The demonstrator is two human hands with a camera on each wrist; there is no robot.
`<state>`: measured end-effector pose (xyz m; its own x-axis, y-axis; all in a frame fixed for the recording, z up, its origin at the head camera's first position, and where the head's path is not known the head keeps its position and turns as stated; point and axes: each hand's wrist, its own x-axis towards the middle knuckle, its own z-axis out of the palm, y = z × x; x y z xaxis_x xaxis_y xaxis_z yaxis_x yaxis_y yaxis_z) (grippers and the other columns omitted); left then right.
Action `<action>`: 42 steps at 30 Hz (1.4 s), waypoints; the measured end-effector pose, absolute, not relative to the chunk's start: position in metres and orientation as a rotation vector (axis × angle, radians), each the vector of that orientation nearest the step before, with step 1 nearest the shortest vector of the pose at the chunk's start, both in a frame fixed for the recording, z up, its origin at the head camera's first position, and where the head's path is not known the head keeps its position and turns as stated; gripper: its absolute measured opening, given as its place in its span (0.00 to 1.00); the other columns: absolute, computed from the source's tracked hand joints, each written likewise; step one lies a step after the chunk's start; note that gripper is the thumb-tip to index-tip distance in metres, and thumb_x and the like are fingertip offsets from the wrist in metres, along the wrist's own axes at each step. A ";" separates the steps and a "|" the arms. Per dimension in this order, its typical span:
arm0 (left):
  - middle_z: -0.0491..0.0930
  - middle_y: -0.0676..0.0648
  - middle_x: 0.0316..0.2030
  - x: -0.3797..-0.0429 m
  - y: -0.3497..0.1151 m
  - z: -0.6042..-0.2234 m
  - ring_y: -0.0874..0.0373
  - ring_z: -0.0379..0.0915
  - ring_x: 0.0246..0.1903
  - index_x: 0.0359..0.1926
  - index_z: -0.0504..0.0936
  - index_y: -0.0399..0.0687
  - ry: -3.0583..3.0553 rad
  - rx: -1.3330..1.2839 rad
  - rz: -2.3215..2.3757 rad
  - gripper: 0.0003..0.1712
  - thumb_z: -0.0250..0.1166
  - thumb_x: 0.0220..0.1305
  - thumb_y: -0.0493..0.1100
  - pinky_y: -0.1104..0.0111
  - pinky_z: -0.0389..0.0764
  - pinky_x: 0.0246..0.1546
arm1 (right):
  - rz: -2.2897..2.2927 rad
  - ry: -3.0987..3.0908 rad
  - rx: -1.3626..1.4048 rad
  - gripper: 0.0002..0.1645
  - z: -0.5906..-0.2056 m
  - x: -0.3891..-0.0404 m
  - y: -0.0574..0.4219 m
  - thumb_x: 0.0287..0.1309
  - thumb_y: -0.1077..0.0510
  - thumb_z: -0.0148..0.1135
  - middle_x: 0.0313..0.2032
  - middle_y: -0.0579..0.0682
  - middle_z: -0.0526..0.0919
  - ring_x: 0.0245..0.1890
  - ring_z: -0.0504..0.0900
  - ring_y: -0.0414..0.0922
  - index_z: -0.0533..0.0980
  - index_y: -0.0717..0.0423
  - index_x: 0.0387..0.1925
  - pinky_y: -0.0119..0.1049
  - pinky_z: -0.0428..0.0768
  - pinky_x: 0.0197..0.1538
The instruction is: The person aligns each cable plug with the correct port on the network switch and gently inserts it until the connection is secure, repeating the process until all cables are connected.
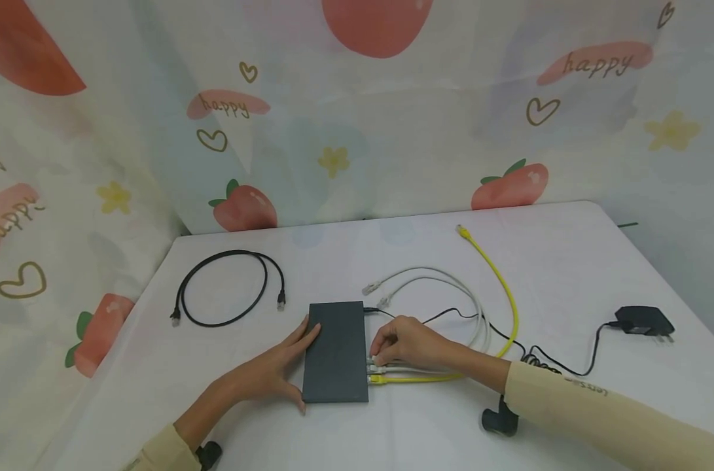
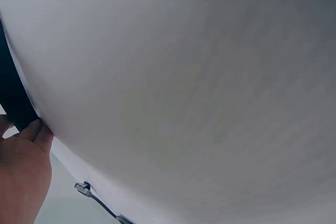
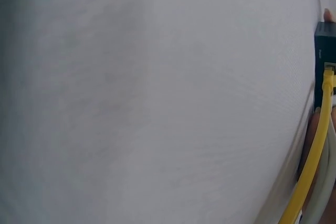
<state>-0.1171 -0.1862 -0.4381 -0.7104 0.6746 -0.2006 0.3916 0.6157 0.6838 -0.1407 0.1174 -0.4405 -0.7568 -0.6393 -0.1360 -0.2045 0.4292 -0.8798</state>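
One flat, dark-grey rectangular box (image 1: 336,353) lay between the left hand (image 1: 274,366), spread along its nine-o'clock edge, and the right hand (image 1: 408,341), pinching a light-grey cable plug (image 1: 372,360) at three o'clock. I judged skewed force could jam that plug.

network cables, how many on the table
4: a looped black cable left of the box, a yellow cable plugged into it, and two white cables to its right. The right hand could hide more.

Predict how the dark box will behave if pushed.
The dark box would probably slide rather than tip, since it lies flat and looks thin. Its straight edges suggest it's rigid. The yellow cable, plugged into its side, may drag.
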 end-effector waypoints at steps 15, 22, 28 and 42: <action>0.27 0.42 0.72 -0.117 -0.187 -0.442 0.47 0.31 0.69 0.74 0.40 0.50 2.422 0.874 0.878 0.74 0.79 0.32 0.55 0.53 0.57 0.62 | -1.296 2.225 -0.685 0.03 -0.442 -0.141 0.115 0.49 0.60 0.71 0.25 0.43 0.84 0.28 0.81 0.41 0.83 0.52 0.28 0.32 0.75 0.35; 0.26 0.42 0.71 -0.118 -0.187 -0.444 0.48 0.30 0.69 0.74 0.41 0.50 2.417 0.872 0.886 0.74 0.79 0.31 0.55 0.54 0.56 0.63 | -1.302 2.230 -0.678 0.03 -0.440 -0.139 0.115 0.49 0.60 0.71 0.25 0.43 0.84 0.28 0.81 0.41 0.83 0.53 0.28 0.32 0.75 0.35; 0.27 0.41 0.71 -0.119 -0.187 -0.443 0.47 0.31 0.69 0.74 0.41 0.50 2.435 0.868 0.862 0.74 0.79 0.31 0.55 0.55 0.57 0.63 | -1.295 2.243 -0.681 0.02 -0.440 -0.141 0.113 0.49 0.61 0.71 0.24 0.43 0.83 0.26 0.80 0.40 0.83 0.53 0.27 0.32 0.75 0.32; 0.28 0.40 0.71 -0.118 -0.186 -0.440 0.47 0.32 0.69 0.74 0.41 0.49 2.427 0.877 0.867 0.74 0.80 0.31 0.52 0.55 0.56 0.63 | -1.313 2.197 -0.655 0.02 -0.438 -0.143 0.111 0.49 0.64 0.70 0.24 0.45 0.84 0.25 0.81 0.41 0.83 0.57 0.27 0.32 0.77 0.30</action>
